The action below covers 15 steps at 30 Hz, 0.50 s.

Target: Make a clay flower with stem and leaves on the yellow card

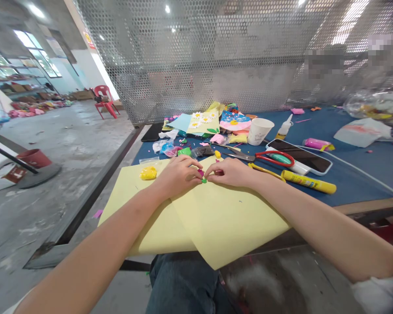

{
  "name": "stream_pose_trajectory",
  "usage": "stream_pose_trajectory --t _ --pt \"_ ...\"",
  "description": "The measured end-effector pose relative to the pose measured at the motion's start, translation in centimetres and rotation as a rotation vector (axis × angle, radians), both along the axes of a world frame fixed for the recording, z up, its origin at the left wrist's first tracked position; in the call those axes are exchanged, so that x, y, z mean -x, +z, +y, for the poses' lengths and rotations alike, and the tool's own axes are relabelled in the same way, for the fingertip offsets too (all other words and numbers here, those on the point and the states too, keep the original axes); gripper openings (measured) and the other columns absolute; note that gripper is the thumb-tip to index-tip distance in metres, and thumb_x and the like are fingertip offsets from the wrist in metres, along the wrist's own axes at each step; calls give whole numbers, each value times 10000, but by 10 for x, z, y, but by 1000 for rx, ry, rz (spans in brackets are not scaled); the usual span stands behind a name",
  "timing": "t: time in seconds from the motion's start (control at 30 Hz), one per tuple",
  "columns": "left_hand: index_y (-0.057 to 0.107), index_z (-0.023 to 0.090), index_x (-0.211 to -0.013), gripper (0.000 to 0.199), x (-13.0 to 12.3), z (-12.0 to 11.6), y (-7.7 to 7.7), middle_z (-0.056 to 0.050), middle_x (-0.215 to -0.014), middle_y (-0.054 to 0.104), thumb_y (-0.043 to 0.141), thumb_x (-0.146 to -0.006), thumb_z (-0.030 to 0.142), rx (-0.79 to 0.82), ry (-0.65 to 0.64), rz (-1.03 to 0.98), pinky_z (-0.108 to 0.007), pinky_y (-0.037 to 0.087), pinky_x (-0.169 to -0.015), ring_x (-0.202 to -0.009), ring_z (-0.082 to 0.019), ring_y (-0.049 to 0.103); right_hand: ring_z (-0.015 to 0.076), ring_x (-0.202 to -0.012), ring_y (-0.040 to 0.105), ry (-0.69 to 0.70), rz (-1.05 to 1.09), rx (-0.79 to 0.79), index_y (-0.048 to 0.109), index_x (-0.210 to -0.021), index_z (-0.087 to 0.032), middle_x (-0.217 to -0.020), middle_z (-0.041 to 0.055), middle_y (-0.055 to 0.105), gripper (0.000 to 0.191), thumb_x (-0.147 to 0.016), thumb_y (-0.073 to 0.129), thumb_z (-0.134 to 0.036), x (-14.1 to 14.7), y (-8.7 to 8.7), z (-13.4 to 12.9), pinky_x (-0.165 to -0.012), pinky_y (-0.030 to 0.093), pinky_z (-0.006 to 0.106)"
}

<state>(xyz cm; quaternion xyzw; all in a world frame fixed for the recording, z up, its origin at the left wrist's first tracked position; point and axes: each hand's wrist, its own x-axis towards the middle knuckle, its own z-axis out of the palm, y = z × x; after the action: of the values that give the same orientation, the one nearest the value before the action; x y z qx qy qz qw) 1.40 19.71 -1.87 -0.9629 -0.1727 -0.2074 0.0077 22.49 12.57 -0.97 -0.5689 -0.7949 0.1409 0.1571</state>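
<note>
Two sheets of pale yellow paper (203, 226) overlap at the table's front edge. My left hand (181, 174) rests over them, its fingers curled and closed at a small magenta piece of soft clay (201, 172). My right hand (227, 171) faces it, thumb and forefinger pinched at a small green piece of clay (204, 180). The fingertips of both hands nearly meet around these pieces and partly hide them. Beside my left wrist lies a bag of yellow clay (148, 173). A small yellow lump (218, 154) sits just beyond my hands.
Red-handled scissors (275, 158), a yellow glue stick (309, 182) and a white phone (301, 155) lie at the right. Farther back stand a paper cup (260, 132), a glue bottle (284, 127) and flower-decorated cards (203, 121). A perforated metal screen (216, 56) closes the back.
</note>
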Motion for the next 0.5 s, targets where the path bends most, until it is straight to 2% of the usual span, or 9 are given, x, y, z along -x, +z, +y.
stream_pose_trajectory --t 0.33,0.5 --pt "730 222 -834 151 -3 -1 2 -11 -1029 723 606 -895 285 19 -37 33 -372 426 -875 -964 -218 564 146 -773 618 35 -33 -14 751 -1012 -303 -933 -24 758 283 -873 506 -283 2 -2 1 -647 366 226" --pt "728 226 -814 135 -2 0 1 -5 -973 733 626 -888 275 7 -64 1 -358 442 -856 -947 -210 572 158 -799 623 13 -51 22 751 -1033 -306 -936 -16 759 291 -872 509 -313 2 0 1 -625 361 232"
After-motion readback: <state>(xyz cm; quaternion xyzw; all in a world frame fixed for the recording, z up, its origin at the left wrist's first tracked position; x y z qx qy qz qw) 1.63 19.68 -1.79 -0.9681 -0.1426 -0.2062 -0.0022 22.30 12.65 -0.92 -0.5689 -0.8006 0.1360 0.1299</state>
